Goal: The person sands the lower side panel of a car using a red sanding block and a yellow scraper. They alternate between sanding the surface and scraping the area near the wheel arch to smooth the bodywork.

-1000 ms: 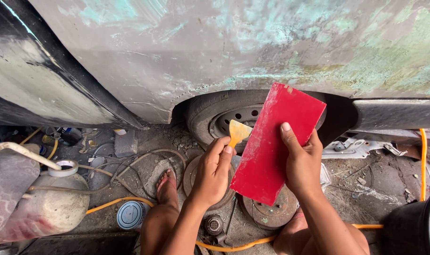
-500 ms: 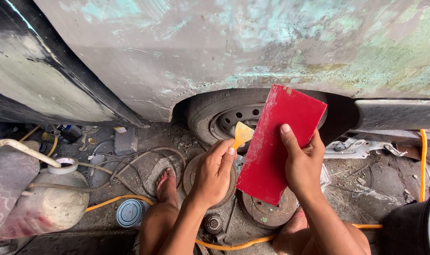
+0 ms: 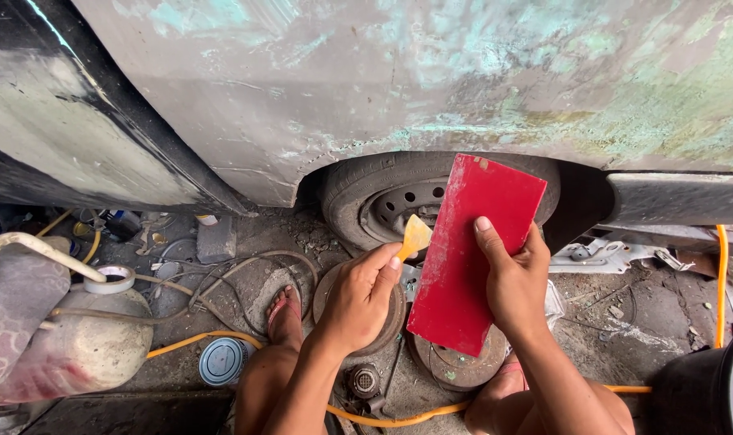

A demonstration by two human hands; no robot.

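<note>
- The right hand (image 3: pixel 515 282) grips a flat red board (image 3: pixel 475 254) by its right long edge: the thumb lies across the red face and the other fingers are curled behind, out of sight. Held that way, the face is turned up toward the person, like a small tray.
- The board's long axis runs from lower left to upper right. Its upper short edge points at the tyre (image 3: pixel 406 197) and the wheel arch; its lower corner hangs above the rusty discs (image 3: pixel 455 362) on the ground.
- The left hand (image 3: pixel 362 298) is closed around the handle of a small yellow scraper (image 3: pixel 415 238), pinched between thumb and curled fingers. The handle itself is hidden in the fist.
- The scraper's blade sticks up and to the right out of the fist. Its free edge sits just beside the board's left edge, close enough that I cannot tell whether they touch. The tool looks kept near the board, within easy reach of its face.
- Both things are held in the air in front of the wheel, below the patchy grey-green car panel (image 3: pixel 431 72).
- Down on the dirt, an orange hose (image 3: pixel 197 340) runs under the person's legs, a round blue lid (image 3: pixel 223 361) lies near the sandalled foot (image 3: pixel 286 318), and a dirty plastic jug (image 3: pixel 84 342) stands at the left.
</note>
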